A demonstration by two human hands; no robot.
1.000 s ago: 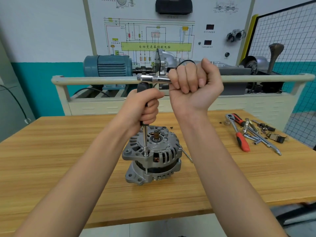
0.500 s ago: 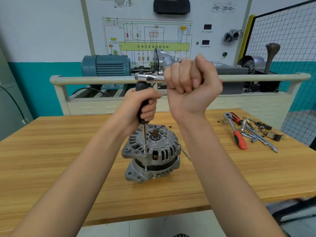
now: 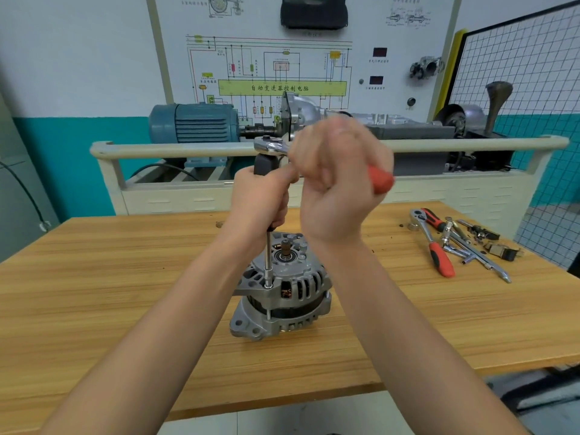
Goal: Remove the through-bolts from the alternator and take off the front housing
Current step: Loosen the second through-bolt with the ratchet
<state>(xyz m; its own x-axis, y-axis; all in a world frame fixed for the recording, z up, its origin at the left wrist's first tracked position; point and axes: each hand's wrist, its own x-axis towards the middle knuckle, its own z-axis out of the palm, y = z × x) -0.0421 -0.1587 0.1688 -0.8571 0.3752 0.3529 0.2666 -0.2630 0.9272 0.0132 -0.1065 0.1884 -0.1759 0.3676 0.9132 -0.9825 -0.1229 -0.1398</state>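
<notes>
The grey alternator (image 3: 282, 290) stands on the wooden workbench (image 3: 94, 293), shaft end up. A long steel extension bar (image 3: 268, 262) rises from a through-bolt at the front housing's left rim. My left hand (image 3: 262, 199) grips the bar's black handle upright. On top sits a chrome ratchet head (image 3: 270, 144). My right hand (image 3: 337, 180) grips the ratchet's red handle (image 3: 381, 180), whose end sticks out to the right; the hand is blurred by motion.
A second red-handled ratchet (image 3: 434, 243), sockets and small parts (image 3: 483, 243) lie at the bench's right. Behind the bench stands a cream rail (image 3: 172, 150), a blue motor (image 3: 194, 124) and a wire mesh panel (image 3: 527, 67).
My right hand has swung the ratchet handle toward me and rightward, baring the red handle end. My left hand still steadies the extension bar. The view shifted slightly.
</notes>
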